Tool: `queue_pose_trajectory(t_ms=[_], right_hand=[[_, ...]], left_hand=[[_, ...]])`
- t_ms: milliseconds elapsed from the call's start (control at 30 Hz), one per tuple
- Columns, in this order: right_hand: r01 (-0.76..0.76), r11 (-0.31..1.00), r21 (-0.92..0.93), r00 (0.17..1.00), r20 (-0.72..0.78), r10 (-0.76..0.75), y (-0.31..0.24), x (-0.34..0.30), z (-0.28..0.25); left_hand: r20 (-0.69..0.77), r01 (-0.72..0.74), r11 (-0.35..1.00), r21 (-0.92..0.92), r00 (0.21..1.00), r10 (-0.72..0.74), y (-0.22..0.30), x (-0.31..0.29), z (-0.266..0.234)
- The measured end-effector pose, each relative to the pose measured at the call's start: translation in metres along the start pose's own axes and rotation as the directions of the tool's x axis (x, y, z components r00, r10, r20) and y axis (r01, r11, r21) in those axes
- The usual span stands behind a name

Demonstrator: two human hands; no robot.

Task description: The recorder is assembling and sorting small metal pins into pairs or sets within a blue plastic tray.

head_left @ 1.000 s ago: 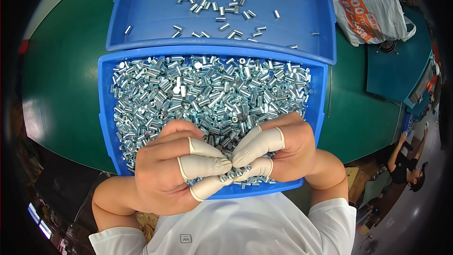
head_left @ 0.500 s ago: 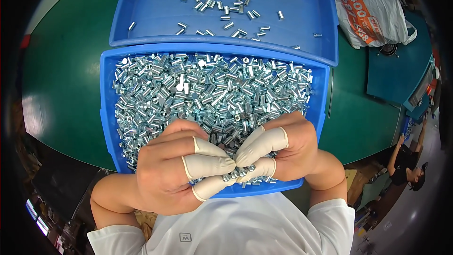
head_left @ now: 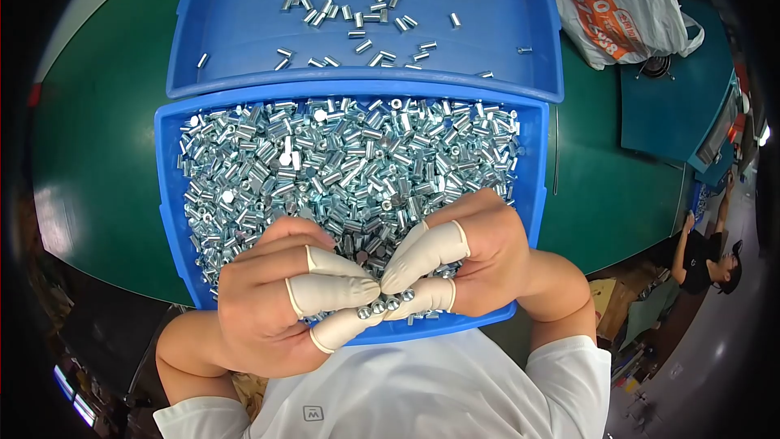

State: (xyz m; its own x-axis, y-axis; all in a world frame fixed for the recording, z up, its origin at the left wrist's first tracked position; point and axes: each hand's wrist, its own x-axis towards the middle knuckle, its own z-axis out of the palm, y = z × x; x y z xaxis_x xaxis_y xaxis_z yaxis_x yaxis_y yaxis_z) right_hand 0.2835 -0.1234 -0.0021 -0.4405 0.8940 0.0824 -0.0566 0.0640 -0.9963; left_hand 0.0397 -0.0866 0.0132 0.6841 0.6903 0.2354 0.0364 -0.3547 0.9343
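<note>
My left hand (head_left: pixel 272 301) and my right hand (head_left: pixel 475 256) meet over the near edge of a blue bin, fingertips touching. White finger cots cover several fingers and the thumbs of both. Pinched between them is a short row of small shiny metal sleeves (head_left: pixel 393 303), round ends facing me. Both hands are closed on this row; which hand grips which sleeve I cannot tell. Beneath and beyond them, the blue bin (head_left: pixel 168 171) is filled with a heap of loose metal sleeves (head_left: pixel 325 158) of the same kind, some showing hollow ends.
Behind the full bin, a second blue tray (head_left: pixel 244 24) holds scattered sleeves. Both stand on a green table (head_left: pixel 97 146). At the far right lie a white plastic bag (head_left: pixel 589 4) and a teal machine (head_left: pixel 674 106). Another person (head_left: pixel 703 264) is in the background at right.
The bins and both hands have shifted slightly left in the picture as the view moved. My hands keep the row of sleeves pinched between them, with little change of grip.
</note>
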Motion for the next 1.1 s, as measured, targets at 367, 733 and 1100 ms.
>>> queue_pose_trajectory(t_ms=[367,733,1100], right_hand=[[-0.026,0.994,-0.106,0.997,-0.080,0.017,-0.012,0.000,0.004],[-0.273,0.946,-0.177,0.936,-0.276,0.219,0.013,0.086,-0.067],[-0.208,0.694,-0.689,0.887,-0.432,-0.162,-0.009,0.007,-0.059]], left_hand=[[-0.144,0.050,0.999,-0.001,0.988,-0.050,0.010,-0.001,0.011],[-0.151,0.293,0.939,0.182,0.952,-0.267,-0.056,0.106,-0.024],[-0.212,0.123,0.825,0.551,0.977,-0.004,-0.030,0.029,-0.053]])
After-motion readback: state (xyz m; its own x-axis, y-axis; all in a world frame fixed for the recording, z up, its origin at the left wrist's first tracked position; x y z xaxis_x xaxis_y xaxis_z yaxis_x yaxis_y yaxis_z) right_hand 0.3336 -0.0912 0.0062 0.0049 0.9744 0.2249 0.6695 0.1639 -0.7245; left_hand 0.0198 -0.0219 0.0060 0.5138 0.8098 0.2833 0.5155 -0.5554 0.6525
